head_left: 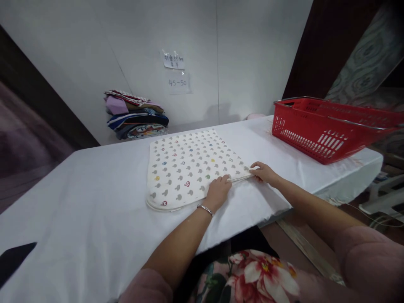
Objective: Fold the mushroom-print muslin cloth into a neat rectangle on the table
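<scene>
**White rectangular folded cloth with grey and coloured mushroom print (186,162): flat mid-worktop, near edge handled**

Nearest: pink garment with large red-and-white flower print (261,273) at bottom of view, below the edge of the white-fabric-covered worktop (104,206). Dark flat straight-edged object (15,259) on the surface at near left, cut off by frame.

Left hand (218,191), silver-coloured bracelet (205,209) at the wrist: on the cloth's near edge, fingertips on the layers. Can't tell if it grips. Right hand (263,172): thumb and fingers closed on the near right corner. Hands apart, a stretch of layered edge visible between them. Near left corner is rounded.

Farther, on the right: red perforated plastic basket (303,134) with metal rim, on the worktop, well apart from the cloth.

Far left side: multicoloured stack of folded fabrics (139,115) by the pale panelled wall (252,54). On the wall: white handwritten paper sheet (174,62), a second white sheet reading "45-50" (179,83) just below.
</scene>
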Tool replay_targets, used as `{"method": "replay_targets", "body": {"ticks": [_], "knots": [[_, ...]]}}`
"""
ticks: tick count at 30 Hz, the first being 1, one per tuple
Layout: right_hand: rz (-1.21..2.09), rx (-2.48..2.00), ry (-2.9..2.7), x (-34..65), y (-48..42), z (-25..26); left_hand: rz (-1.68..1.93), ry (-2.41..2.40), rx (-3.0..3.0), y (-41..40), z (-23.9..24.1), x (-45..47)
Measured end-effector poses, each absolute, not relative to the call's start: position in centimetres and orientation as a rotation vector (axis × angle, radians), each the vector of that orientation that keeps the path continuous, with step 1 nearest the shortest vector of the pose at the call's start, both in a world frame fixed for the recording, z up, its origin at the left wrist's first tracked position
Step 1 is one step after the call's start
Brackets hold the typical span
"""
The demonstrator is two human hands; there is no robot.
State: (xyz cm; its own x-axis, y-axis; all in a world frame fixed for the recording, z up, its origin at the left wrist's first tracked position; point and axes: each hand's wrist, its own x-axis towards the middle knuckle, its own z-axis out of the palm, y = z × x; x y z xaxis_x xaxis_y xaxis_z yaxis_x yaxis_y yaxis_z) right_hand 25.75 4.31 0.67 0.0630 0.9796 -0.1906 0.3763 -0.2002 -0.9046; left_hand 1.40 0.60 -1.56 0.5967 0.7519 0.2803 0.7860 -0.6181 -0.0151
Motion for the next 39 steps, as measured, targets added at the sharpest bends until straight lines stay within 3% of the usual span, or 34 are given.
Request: {"method": "replay_targets", "body": {"ticks": [21,33,36,39], "knots": [[1.181,-1.636,-1.408,26.0,3.9,-0.1,-0.501,-0.960,-2.694,0.5,-1.0,5.6],[1.170,-1.614,-1.653,26.8,2.7,0.3,-0.496,-1.351,-2.781,0.8,-1.3,5.9],[0.885,-1.585,-1.939,27.4,2.4,-0.1,-0.587,-1.398,-2.811,0.8,-1.3,5.8],[0.307,-1.581,-2.195,27.5,2.0,-0.4,-0.664,-1.431,-2.834,0.9,-1.2,5.6]]}}
